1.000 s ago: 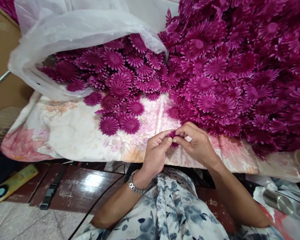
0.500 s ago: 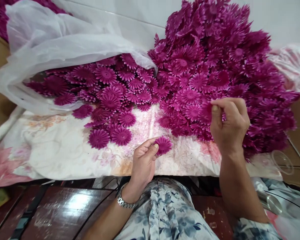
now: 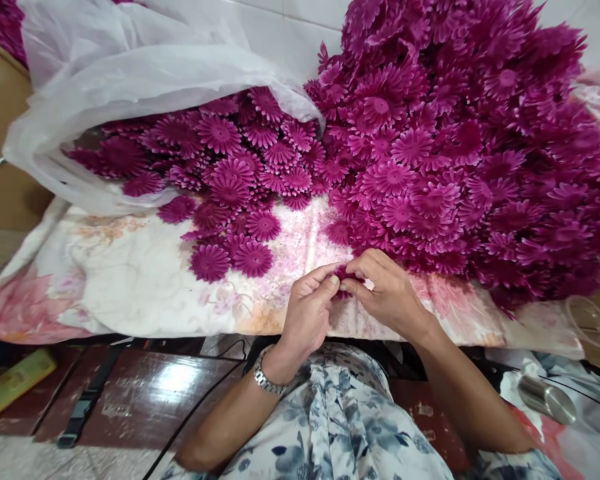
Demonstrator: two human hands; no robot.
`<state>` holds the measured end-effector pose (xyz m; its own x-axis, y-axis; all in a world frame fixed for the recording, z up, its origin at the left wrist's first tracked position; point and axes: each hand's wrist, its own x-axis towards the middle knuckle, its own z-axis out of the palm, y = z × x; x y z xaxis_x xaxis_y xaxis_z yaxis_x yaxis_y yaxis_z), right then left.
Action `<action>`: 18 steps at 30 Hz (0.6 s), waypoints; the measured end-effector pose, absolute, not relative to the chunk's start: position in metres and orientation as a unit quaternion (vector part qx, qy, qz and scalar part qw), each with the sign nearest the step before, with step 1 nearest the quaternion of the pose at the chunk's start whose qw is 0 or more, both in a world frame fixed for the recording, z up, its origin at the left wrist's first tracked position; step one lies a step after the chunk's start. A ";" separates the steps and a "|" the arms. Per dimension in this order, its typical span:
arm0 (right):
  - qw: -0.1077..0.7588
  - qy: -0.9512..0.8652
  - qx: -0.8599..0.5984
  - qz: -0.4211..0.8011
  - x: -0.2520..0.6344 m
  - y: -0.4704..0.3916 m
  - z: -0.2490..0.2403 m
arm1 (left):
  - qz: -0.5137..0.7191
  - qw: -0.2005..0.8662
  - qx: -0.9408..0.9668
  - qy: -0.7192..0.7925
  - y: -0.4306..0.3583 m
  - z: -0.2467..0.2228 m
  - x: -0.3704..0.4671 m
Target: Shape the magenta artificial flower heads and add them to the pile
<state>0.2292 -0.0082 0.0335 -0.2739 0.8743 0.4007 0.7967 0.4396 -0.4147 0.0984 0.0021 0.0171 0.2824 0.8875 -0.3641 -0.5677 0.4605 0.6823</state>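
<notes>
Between both hands, over the front of the cloth, is a magenta artificial flower (image 3: 343,288). My left hand (image 3: 311,310) pinches it from the left with thumb and forefinger. My right hand (image 3: 386,288) is closed on its right side, thumb and forefinger pressed at the petals. The fingers cover much of it, and I cannot tell whether one or more petal layers are there. Beyond my right hand rises a big pile of magenta flower pieces (image 3: 413,200). Several more loose flowers (image 3: 253,258) lie on the cloth to the left.
A translucent white plastic bag (image 3: 145,73) lies open at the back left, with stacked flowers spilling out. Floral cloth (image 3: 130,280) covers the tabletop. A clear round lid (image 3: 590,321) is at the right edge, a metal cylinder (image 3: 547,400) below it. Cardboard (image 3: 5,100) stands at the left.
My right hand has come down and left from beside the pile to meet the flower in my left hand. The whole view has shifted slightly.
</notes>
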 end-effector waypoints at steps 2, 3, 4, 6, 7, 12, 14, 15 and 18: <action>0.310 -0.791 -0.518 0.102 0.228 -0.007 0.027 | 0.472 0.768 0.218 0.375 0.000 0.016 0.097; 0.316 -0.791 -0.511 0.113 0.229 -0.007 0.026 | 0.475 0.765 0.217 0.378 0.000 0.015 0.095; 0.323 -0.793 -0.503 0.118 0.229 -0.007 0.026 | 0.479 0.761 0.216 0.381 -0.001 0.014 0.094; 0.333 -0.796 -0.491 0.123 0.228 -0.007 0.029 | 0.486 0.758 0.208 0.382 -0.001 0.011 0.093; 0.338 -0.795 -0.490 0.116 0.229 -0.007 0.032 | 0.490 0.758 0.204 0.380 -0.001 0.010 0.092; 0.376 -0.712 -0.579 -0.127 0.260 0.012 0.056 | 0.524 0.736 0.178 0.389 0.003 0.006 0.088; 0.351 -0.675 -0.609 -0.223 0.282 0.024 0.069 | 0.525 0.737 0.177 0.388 0.003 0.005 0.087; 0.328 -0.675 -0.618 -0.235 0.291 0.028 0.074 | 0.521 0.741 0.177 0.385 0.003 0.006 0.087; 0.291 -0.706 -0.609 -0.216 0.297 0.028 0.079 | 0.514 0.751 0.169 0.378 0.003 0.007 0.088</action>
<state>0.2971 0.0276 0.0791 -0.0900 0.7338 0.6733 0.9850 0.1654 -0.0485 0.0881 0.0029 0.0071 0.1858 0.9006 -0.3929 -0.6447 0.4135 0.6429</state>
